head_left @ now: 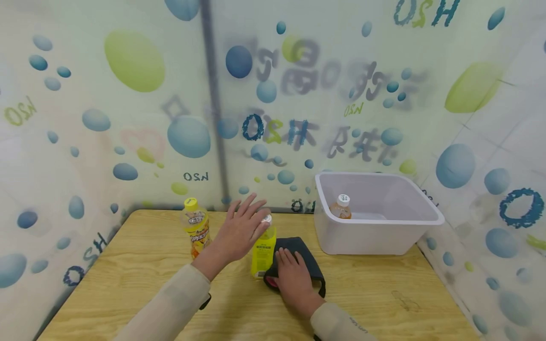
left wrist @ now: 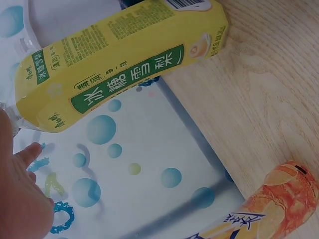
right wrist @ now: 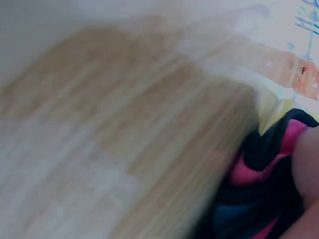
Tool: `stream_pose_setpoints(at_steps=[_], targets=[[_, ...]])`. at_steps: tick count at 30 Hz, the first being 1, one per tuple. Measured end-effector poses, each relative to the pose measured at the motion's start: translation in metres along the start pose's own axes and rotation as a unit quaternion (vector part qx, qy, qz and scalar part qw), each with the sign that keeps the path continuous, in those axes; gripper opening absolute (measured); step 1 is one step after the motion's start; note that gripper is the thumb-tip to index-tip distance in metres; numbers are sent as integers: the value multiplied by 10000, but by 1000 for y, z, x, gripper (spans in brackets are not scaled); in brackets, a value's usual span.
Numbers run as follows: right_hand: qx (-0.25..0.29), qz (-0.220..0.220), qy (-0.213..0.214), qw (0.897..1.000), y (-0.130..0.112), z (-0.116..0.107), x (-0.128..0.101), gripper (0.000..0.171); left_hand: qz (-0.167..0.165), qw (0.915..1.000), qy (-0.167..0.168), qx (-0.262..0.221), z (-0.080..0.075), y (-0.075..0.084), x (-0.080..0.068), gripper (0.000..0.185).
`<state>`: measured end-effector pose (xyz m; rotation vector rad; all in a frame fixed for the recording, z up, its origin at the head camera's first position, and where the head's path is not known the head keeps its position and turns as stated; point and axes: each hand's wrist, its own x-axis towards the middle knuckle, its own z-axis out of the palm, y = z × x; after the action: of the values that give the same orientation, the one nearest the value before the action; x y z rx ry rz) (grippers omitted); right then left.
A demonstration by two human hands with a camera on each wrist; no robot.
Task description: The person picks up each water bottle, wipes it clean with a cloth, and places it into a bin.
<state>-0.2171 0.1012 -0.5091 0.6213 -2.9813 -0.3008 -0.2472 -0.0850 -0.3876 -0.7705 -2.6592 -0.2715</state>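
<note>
Yellow bottle (head_left: 264,251) w/ green label; dark cloth (head_left: 298,258), pink lining; white bin (head_left: 375,237).

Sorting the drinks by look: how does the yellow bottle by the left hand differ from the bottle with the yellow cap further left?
The yellow bottle has a pale silvery cap and a plain yellow label with a green band; the yellow-capped bottle has a yellow-orange printed label. The left hand hovers open at the yellow bottle's cap; the yellow-capped bottle stands untouched. Both stand upright on the wooden table.

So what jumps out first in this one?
The left hand spread open at the cap of a yellow bottle mid-table, and the right hand flat on a dark cloth beside it. At right, a white tub holds an orange bottle.
</note>
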Motion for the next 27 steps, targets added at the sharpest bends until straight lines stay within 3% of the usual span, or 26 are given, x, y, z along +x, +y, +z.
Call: stream_pose_setpoints(at_steps=[5, 10, 17, 21, 27], targets=[[336, 110, 471, 9983, 5, -16, 1, 63, 88, 9999, 120, 39, 1, 0, 0, 45], [877, 339, 1067, 9898, 12, -42, 4, 64, 93, 9998, 137, 60, 2, -2, -1, 47], [1009, 439, 1806, 9774, 18, -74, 3, 65, -18, 10000, -3, 10, 1, -1, -1, 46], [969, 413, 1891, 9763, 16, -93, 4, 69, -72, 9999, -72, -1, -1, 1, -1, 46], [567, 343, 1431, 9875, 9, -113, 7, 74, -73, 9999, -36, 90, 0, 0, -1, 45]])
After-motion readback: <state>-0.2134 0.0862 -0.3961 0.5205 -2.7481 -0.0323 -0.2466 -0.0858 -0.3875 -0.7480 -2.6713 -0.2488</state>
